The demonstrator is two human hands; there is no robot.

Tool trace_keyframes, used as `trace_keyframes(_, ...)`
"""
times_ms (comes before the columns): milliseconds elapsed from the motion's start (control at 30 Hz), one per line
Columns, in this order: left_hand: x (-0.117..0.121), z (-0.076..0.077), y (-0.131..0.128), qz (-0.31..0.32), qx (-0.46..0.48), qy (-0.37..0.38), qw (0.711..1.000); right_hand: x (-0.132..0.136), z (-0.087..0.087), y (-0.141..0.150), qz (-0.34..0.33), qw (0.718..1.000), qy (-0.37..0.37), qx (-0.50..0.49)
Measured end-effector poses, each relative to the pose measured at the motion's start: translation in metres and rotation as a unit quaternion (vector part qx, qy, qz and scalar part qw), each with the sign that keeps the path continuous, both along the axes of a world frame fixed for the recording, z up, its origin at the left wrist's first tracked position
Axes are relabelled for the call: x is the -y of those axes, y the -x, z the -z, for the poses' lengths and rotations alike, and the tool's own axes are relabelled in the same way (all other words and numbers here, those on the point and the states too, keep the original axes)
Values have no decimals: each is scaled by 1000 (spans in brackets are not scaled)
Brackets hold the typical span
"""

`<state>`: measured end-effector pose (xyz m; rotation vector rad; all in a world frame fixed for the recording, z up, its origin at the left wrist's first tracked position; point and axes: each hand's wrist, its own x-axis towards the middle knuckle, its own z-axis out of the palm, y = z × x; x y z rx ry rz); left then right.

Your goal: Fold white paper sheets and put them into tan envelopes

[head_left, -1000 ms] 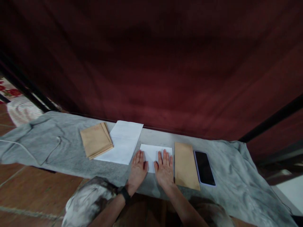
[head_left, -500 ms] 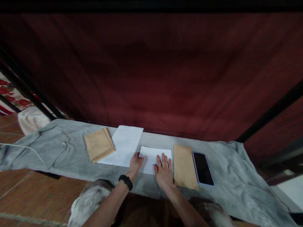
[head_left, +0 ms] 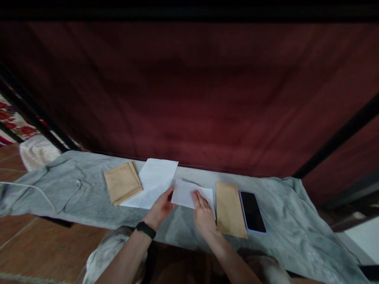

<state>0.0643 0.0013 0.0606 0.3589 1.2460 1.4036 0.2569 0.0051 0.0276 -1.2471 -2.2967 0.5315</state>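
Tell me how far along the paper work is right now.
Looks done: the small white paper appears folded, being smaller than the white sheets. In hand: the left hand grips its left edge while the right hand's fingers rest on it. Probably left: those white sheets, lying flat. The long brown paper lies untouched; whether it is needed, I can't tell.

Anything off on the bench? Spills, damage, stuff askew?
No spill or damage visible. Only mild untidiness: the brown stack lies askew over the left edge of the white sheets, its layers not flush, and the grey cloth is rumpled toward both ends.
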Motion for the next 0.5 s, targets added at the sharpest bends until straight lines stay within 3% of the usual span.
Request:
trace_keyframes(100, 5, -1, -10, 22, 73, 25, 997, -12, -22, -8, 20, 986, 33, -163)
trace_keyframes(200, 12, 10, -32, 67, 93, 75, 991, -18, -33, -14, 78, 943, 103, -306)
trace_keyframes(367, 12, 31, -68, 99, 81, 17, 992, -14, -25, -12, 146, 841, 271, -444)
trace_keyframes(500, 8, 37, -65, 60, 46, -26, 997, -16, -18, -13, 158, 789, 313, -505)
